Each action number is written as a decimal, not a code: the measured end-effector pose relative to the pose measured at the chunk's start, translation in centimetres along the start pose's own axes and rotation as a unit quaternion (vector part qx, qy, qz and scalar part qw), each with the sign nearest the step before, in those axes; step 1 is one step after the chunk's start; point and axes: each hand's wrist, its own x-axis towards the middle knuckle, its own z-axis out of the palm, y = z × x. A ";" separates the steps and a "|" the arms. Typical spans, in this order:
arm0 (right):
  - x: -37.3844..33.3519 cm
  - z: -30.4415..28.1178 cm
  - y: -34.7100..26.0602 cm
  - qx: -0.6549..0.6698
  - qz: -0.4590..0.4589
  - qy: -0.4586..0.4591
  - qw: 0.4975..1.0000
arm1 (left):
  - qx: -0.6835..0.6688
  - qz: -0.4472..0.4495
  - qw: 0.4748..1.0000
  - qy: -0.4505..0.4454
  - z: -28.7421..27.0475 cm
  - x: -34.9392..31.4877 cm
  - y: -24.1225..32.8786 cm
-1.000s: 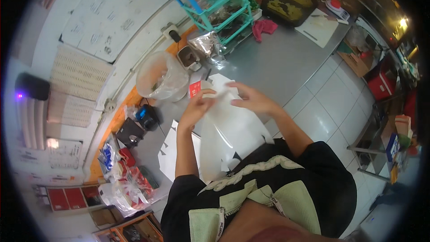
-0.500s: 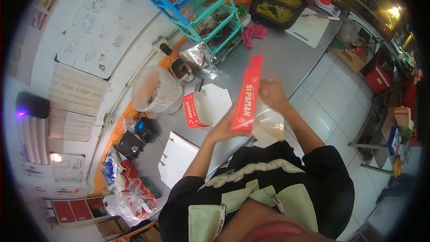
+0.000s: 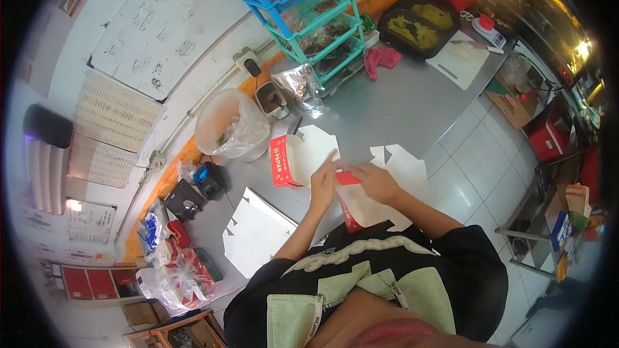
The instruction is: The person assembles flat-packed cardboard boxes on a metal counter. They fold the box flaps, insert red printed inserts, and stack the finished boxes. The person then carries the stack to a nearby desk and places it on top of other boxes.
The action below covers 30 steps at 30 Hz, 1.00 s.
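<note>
In front of my chest is a red and white cardboard takeaway box [image 3: 365, 206], its open side up and its white lid flap spread out to the right. My left hand [image 3: 324, 183] grips the far left corner, fingers bent over the edge. My right hand [image 3: 377, 183] is closed on the far wall, with its fingertips near those of the left hand. The fingers hide part of that wall. Just beyond my left hand, a second box [image 3: 282, 162] of the same kind stands on the steel table, its lid open. Flat white cardboard sheets [image 3: 255, 235] lie stacked at the left.
A bag-lined tub [image 3: 232, 125] stands against the wall beside a metal container [image 3: 271, 100]. Farther back are a tiered basket rack [image 3: 316, 26], a pink cloth [image 3: 382, 59], a black tray [image 3: 419, 26] of yellow-green food, and a knife on a white cutting board [image 3: 459, 64].
The box in my hands has come down from its raised, sideways position and turned open side up, its lid now to the right. My right hand has moved nearer to me.
</note>
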 end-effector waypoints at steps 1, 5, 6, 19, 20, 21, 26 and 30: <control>0.2 -0.2 0.8 0.056 -0.018 0.011 0.998 | -0.029 0.032 0.999 -0.007 -0.2 -0.1 -0.9; 1.3 -3.8 3.0 0.175 -0.042 0.027 0.983 | 0.041 0.152 0.987 -0.030 1.6 -0.5 2.4; 1.4 -4.5 3.3 0.180 -0.038 0.021 0.983 | 0.098 0.157 0.983 -0.008 2.7 -0.7 3.8; 4.3 -13.5 2.2 -0.118 -0.118 0.131 0.977 | 0.084 0.084 0.993 -0.013 1.7 0.8 5.0; 4.4 -15.0 3.1 -0.066 -0.051 0.060 0.995 | 0.041 0.071 0.996 0.018 1.5 1.1 5.2; 4.6 -16.2 3.6 -0.012 0.019 -0.012 1.000 | -0.003 0.057 0.997 0.049 1.4 1.4 5.2; 5.4 -18.5 -1.5 -0.080 -0.206 -0.001 0.975 | 0.053 0.193 0.968 0.152 2.3 2.0 10.2; 4.7 -14.4 -6.3 -0.113 -0.139 0.055 0.982 | 0.150 0.261 0.939 0.165 2.8 0.7 12.5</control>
